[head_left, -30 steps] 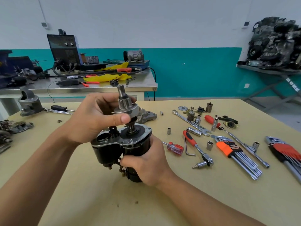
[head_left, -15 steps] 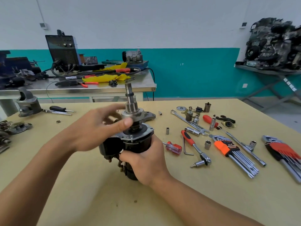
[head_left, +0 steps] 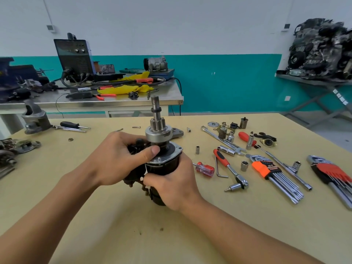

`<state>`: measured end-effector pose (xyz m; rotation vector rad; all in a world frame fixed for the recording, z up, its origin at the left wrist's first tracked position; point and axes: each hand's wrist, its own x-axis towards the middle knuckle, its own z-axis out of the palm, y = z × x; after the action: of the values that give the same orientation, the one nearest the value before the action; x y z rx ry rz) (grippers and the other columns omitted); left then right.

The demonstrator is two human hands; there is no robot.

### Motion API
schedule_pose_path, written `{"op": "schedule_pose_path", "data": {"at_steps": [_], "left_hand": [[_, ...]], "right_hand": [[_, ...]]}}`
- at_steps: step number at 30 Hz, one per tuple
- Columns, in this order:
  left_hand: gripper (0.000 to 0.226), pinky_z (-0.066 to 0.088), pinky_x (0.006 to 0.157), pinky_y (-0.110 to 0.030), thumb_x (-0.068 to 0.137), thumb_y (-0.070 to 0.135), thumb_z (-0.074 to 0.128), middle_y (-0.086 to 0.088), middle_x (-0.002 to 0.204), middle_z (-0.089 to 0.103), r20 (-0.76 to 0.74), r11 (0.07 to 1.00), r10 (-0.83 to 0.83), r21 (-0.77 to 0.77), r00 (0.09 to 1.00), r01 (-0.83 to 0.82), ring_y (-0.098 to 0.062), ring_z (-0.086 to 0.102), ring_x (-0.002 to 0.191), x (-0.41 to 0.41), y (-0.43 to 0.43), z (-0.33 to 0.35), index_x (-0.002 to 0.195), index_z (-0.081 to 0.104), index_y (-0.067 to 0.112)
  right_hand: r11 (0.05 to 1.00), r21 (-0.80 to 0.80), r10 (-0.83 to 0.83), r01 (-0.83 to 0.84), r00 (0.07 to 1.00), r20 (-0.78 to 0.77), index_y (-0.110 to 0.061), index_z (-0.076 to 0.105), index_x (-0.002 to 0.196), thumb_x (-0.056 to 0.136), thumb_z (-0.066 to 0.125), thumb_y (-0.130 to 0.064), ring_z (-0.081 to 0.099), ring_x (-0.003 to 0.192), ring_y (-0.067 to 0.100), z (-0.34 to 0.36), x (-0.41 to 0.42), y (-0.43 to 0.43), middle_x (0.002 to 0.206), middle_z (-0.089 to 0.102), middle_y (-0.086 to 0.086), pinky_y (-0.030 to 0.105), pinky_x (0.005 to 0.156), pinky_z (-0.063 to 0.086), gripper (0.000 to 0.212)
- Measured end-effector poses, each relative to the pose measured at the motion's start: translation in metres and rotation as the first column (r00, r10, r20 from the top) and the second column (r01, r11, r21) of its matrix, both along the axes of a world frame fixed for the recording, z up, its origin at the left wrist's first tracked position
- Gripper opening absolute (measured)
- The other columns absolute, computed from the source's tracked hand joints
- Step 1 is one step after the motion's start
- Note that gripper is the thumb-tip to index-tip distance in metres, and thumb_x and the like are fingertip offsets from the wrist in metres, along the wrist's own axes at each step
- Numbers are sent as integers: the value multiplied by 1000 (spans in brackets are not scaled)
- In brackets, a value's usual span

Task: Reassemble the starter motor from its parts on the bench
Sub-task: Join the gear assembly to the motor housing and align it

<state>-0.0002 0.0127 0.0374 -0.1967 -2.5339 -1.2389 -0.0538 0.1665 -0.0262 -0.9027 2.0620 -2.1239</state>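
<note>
Your 2 hands hold the starter motor (head_left: 163,167) upright at the middle of the bench (head_left: 106,235). Your right hand (head_left: 171,185) wraps its curled fingers round the black housing. Your left hand (head_left: 118,159) grips the solenoid side, thumb pressed beneath the pinion drive (head_left: 158,134), whose shaft points up. Hex keys (head_left: 266,171) lie to your right.

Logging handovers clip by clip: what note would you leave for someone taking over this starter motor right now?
Left hand grips the solenoid side of the starter motor; right hand grips its black body, held roughly upright.
Done: pinion drive sits on the shaft.
Left: nose housing lies at the bench's far left; small parts and hex keys lie to the right.
</note>
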Motion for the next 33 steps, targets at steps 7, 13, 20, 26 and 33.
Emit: {"op": "schedule_pose_path", "data": {"at_steps": [7,13,20,26,33], "left_hand": [[26,53,38,-38,77,63,66,1,66,73,-45,1000,12,-17,999,-13,-22,65,44,-1,-2,-6,97,75,48],[38,52,47,-43,77,65,61,-2,69,72,-61,998,11,-62,998,-15,-21,62,52,-4,-1,-5,95,77,35],[29,55,47,-32,78,63,62,7,74,75,-57,999,3,-41,998,-6,-13,66,55,-5,-5,-9,97,76,46],[32,59,55,-37,76,61,64,6,77,75,-69,999,4,-36,998,-7,-16,70,63,-8,-8,-13,105,72,52],[43,58,85,-31,77,52,71,6,107,76,-149,993,-29,109,988,46,-14,71,100,-9,-8,-25,118,72,39]], "right_hand": [[998,-4,-59,59,998,-7,-31,63,103,57,78,-19,72,79,14,-5,5,-4,88,74,-7,40,66,62,49],[998,46,47,-47,999,-5,-25,66,101,57,78,-10,71,84,12,2,-6,3,90,74,-4,30,71,60,48],[993,85,90,-87,995,-32,-24,64,111,63,79,-14,71,90,12,1,-10,5,97,74,-5,30,75,60,52],[796,-203,605,-571,764,223,-15,47,145,90,49,-45,46,137,26,21,-35,32,143,55,8,39,113,37,63],[951,-166,289,-260,938,190,-34,73,102,94,41,-42,67,97,10,0,-17,7,105,72,4,22,77,56,34]]}}
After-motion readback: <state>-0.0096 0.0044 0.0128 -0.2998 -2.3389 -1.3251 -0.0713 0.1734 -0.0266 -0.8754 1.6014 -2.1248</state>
